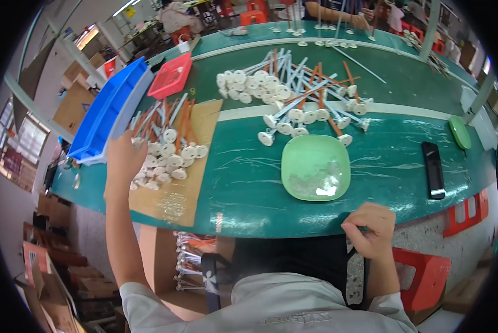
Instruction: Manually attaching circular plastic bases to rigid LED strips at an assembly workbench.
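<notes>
My left hand (128,151) is at the left side of a pile of thin rods with round white discs (170,136). Its fingers are bent in among the rods, and what they grip is partly hidden. The rods, grey-blue and orange-brown, lie on a brown cardboard sheet (196,177). By the near table edge, my right hand (372,226) is loosely curled, thumb close to the forefinger, with nothing visible in it. Beyond it sits a light green square dish (315,186) holding small clear pieces. Behind the dish lies a second heap of disc-ended rods (307,115).
A blue divided tray (107,111) and a red basket (174,75) stand at the left. On the right are a black phone (433,169) and a small green dish (459,132). Below the table, a cardboard box (155,263) holds more rods. A person works across the table.
</notes>
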Available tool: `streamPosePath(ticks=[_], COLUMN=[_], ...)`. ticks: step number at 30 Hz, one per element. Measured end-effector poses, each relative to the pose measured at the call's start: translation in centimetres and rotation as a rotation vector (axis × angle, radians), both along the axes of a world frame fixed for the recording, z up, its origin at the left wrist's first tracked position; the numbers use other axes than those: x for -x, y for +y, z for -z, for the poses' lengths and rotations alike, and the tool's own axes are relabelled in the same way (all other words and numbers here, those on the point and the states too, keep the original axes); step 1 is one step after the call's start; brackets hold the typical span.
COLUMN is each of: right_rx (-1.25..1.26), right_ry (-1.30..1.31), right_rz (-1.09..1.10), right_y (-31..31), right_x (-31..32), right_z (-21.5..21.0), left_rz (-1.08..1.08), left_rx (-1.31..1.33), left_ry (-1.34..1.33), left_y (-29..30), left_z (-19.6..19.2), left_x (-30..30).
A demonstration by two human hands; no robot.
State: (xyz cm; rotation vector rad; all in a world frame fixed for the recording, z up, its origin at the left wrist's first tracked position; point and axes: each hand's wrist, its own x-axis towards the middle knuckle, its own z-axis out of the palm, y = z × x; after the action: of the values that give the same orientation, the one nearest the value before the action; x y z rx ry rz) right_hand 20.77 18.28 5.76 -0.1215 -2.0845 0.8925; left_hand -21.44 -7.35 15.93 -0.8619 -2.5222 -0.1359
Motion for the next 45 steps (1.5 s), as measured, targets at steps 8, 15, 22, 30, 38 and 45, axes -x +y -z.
streamPosePath(ticks=[8, 15, 22, 30, 38, 45], right_rx=[-0.204, -0.521, -0.722, -1.009, -1.011, -0.682], right_ry=[-0.185, -0.385, -0.751, -0.044, -0.041, 0.16], right_rz=[0.162, 0.223, 0.468, 0.394, 0.019, 0.01], right_y=[8.0, 14.2, 18.2, 12.0, 1.3, -3.2], right_x=[4.5, 16.7, 21.1, 15.7, 6.4, 1.6], right_z=[-4.4, -2.9, -1.7, -5.2, -9.3, -4.7], left_rz=[0.335, 0.595, 0.65, 0.592, 0.949, 0.892], left_rx=[-0.652, -0.713, -0.633, -0.728, -0.486, -1.237], left_ry=[0.028, -0.325, -0.442, -0.324, -0.3, -1.722], left_y=[2.5, 6.0, 5.7, 6.3, 7.5, 7.0], left_z=[8.3, 13.1, 13.2, 12.9, 9.3, 15.4], left_x=[-12.4, -18.0, -17.5, -17.9, -21.9, -26.1])
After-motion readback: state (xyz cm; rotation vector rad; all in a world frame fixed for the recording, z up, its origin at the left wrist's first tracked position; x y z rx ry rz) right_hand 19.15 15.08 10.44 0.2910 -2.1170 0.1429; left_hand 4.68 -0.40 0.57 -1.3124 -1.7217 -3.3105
